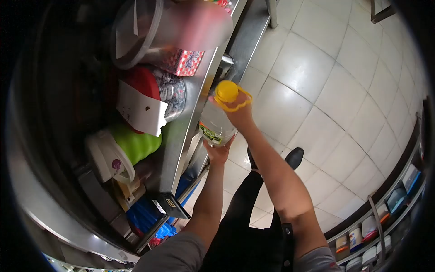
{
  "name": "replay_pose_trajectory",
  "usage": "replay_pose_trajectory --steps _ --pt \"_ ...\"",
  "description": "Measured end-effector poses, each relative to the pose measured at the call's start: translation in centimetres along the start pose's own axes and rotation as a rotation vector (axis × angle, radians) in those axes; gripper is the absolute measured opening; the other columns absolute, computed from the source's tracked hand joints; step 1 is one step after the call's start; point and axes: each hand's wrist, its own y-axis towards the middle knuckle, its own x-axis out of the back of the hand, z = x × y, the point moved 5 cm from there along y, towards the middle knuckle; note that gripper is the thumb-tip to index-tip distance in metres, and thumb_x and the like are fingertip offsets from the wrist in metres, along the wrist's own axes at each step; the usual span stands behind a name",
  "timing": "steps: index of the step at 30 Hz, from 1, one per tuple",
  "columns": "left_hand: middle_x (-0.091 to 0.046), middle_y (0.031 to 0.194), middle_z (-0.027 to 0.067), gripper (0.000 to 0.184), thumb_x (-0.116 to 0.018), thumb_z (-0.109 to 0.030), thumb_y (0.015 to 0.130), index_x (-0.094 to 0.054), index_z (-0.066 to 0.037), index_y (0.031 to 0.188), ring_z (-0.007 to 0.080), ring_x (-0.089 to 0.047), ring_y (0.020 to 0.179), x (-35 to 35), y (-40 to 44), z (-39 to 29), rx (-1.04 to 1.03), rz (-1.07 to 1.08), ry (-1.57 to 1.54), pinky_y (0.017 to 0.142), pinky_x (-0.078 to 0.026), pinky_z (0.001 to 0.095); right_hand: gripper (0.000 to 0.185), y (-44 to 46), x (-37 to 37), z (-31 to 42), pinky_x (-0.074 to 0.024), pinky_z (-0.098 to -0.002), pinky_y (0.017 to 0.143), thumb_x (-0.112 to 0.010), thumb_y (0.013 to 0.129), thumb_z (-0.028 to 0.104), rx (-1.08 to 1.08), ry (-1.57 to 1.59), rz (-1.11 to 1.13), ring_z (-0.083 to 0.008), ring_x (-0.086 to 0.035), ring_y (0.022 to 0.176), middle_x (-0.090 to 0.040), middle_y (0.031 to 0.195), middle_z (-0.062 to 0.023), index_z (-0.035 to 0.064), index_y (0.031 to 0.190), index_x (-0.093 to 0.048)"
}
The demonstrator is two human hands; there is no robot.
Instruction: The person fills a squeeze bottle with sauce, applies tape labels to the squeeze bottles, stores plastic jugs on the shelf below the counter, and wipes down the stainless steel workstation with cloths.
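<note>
A big clear plastic bottle (220, 121) with a green label and a yellow cap is held beside the metal shelf edge, over the floor. My right hand (240, 113) is closed around its neck, by the yellow carrying handle (235, 108). Lower on the bottle, my left hand (218, 152) grips the body, with its thumb and fingers on either side. The bottle looks nearly colourless, and I cannot tell how much is in it. Part of it is hidden behind my right hand and the cap.
Left of me a steel shelf (174, 154) carries a clear tub (136, 36), a red-lidded jar (170, 93), a red-and-white checked box (188, 62) and a green container (136, 143). A black box (170, 205) sits at the shelf's corner. Racks with containers (355, 238) curve along the lower right.
</note>
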Motion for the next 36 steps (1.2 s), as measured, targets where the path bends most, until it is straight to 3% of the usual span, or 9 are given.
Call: replay_pose_trajectory --steps 6,12,14,25,28,30,31,33,36 --pt "-0.029 0.154 0.0100 0.090 -0.045 -0.073 0.086 -0.016 -0.020 0.153 0.0351 -0.034 0.138 1.6 2.2 -0.4 0.046 0.039 -0.150 0.109 -0.037 0.0616 0.048 3.8 -3.5 0.3 -0.0393 -0.0549 0.094 -0.068 0.078 0.030 -0.015 -0.136 0.103 -0.0332 -0.052 0.115 -0.057 0.118 -0.0094 0.0129 0.121 -0.055" --pt "-0.034 0.151 0.0092 0.071 -0.046 -0.057 0.095 -0.029 -0.016 0.149 0.0324 -0.036 0.137 0.5 7.2 -3.9 -0.018 -0.024 0.010 0.111 -0.035 0.0590 0.068 4.8 -5.8 0.0 -0.0271 -0.0544 0.109 -0.070 0.076 0.031 0.372 -0.303 -0.017 -0.0340 -0.042 0.128 -0.049 0.133 -0.0139 0.0046 0.134 -0.045" --pt "-0.035 0.151 0.0092 0.064 -0.045 -0.050 0.097 -0.030 -0.013 0.148 0.0310 -0.037 0.137 0.3 8.9 -5.4 -0.027 0.025 0.247 0.110 -0.036 0.0559 0.073 3.6 -5.7 1.8 -0.0240 -0.0562 0.111 -0.068 0.078 0.025 0.234 -0.448 0.026 -0.0344 -0.039 0.132 -0.046 0.139 -0.0148 0.0042 0.141 -0.039" --pt "-0.037 0.149 0.0108 0.067 -0.054 -0.044 0.096 -0.030 -0.009 0.148 0.0241 -0.036 0.137 -2.1 6.0 -4.1 0.010 -0.080 0.581 0.107 -0.036 0.0431 0.074 -3.2 -7.7 0.5 -0.0326 -0.0472 0.111 -0.070 0.081 0.018 0.241 -0.317 -0.163 -0.0408 -0.035 0.136 -0.036 0.146 -0.0226 0.0148 0.146 -0.036" --pt "-0.048 0.138 0.0128 0.070 -0.064 -0.048 0.089 -0.039 -0.008 0.141 0.0215 -0.044 0.129 5.5 1.0 -1.1 0.025 -0.090 0.973 0.099 -0.041 0.0345 0.064 -12.8 -0.7 -5.3 -0.0355 -0.0448 0.110 -0.065 0.084 0.013 -0.195 -0.258 0.081 -0.0411 -0.035 0.136 -0.036 0.147 -0.0231 0.0104 0.143 -0.040" --pt "-0.065 0.089 0.0122 0.036 -0.060 -0.038 0.094 -0.060 -0.002 0.103 0.0270 -0.063 0.088 8.9 -5.4 -0.1 -0.095 0.195 1.802 0.075 -0.047 0.0411 0.054 -24.1 5.1 -13.0 -0.0396 -0.0437 0.106 -0.067 0.083 0.015 -0.318 -0.313 0.044 -0.0424 -0.041 0.131 -0.038 0.144 -0.0253 0.0069 0.134 -0.050" --pt "-0.065 0.082 0.0156 0.033 -0.057 -0.032 0.096 -0.062 0.000 0.096 0.0312 -0.064 0.084 12.7 -9.5 1.6 -0.558 0.310 1.816 0.073 -0.048 0.0451 0.050 -30.1 8.9 -17.3 -0.0399 -0.0441 0.105 -0.065 0.087 0.025 -0.512 -0.357 0.173 -0.0418 -0.043 0.129 -0.045 0.138 -0.0276 0.0017 0.129 -0.053" --pt "-0.066 0.082 0.0203 0.039 -0.058 -0.039 0.092 -0.067 -0.002 0.084 0.0367 -0.064 0.082 14.2 -18.5 1.2 -0.161 0.475 2.184 0.073 -0.049 0.0491 0.059 -45.8 18.5 -25.3 -0.0330 -0.0460 0.110 -0.052 0.092 0.046 -0.744 -0.603 0.392 -0.0386 -0.045 0.130 -0.050 0.138 -0.0245 0.0007 0.130 -0.055" --pt "-0.069 0.090 0.0205 0.045 -0.061 -0.050 0.085 -0.073 -0.006 0.084 0.0379 -0.065 0.088 10.5 -30.1 -2.6 0.370 0.425 2.250 0.081 -0.050 0.0497 0.048 -55.3 32.9 -19.7 -0.0365 -0.0417 0.107 -0.043 0.096 0.036 -1.062 -1.046 1.064 -0.0319 -0.044 0.130 -0.049 0.138 -0.0155 0.0081 0.133 -0.054"
